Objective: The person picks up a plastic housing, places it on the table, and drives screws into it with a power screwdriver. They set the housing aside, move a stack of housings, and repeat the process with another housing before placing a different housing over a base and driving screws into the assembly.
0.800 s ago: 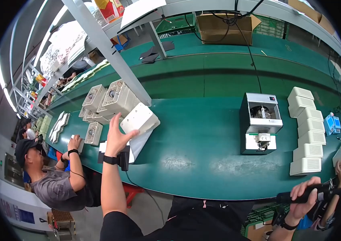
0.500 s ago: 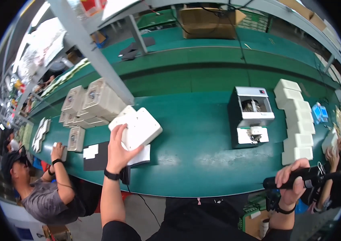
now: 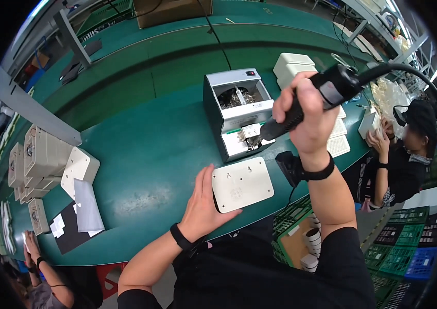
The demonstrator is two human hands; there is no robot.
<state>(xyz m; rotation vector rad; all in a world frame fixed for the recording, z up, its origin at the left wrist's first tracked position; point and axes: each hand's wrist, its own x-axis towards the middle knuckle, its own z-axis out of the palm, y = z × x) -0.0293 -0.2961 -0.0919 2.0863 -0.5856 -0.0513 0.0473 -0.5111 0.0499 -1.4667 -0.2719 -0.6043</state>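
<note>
My left hand (image 3: 203, 208) grips the left side of a cream plastic housing (image 3: 243, 185), thumb along its near edge. The housing lies flat-side up near the table's front edge, with corner holes and keyhole slots showing. My right hand (image 3: 311, 113) is wrapped round a black corded electric screwdriver (image 3: 334, 85), tilted so that its nose points down to the left. That nose is at the front outlet of a grey and black screw feeder (image 3: 239, 103); whether the bit touches a screw is too small to tell.
Cream housings stand stacked at the right (image 3: 295, 67), partly behind my right arm. At the left are housing stacks (image 3: 48, 152), one loose housing (image 3: 80, 170), a white sheet (image 3: 89, 206) and a black mat (image 3: 69, 237). People work on both sides. The screwdriver's cord (image 3: 404, 69) arcs off to the right.
My left hand has brought a housing from the left to a spot before the feeder. My right hand has raised the screwdriver to the feeder's outlet. The view has swung right.
</note>
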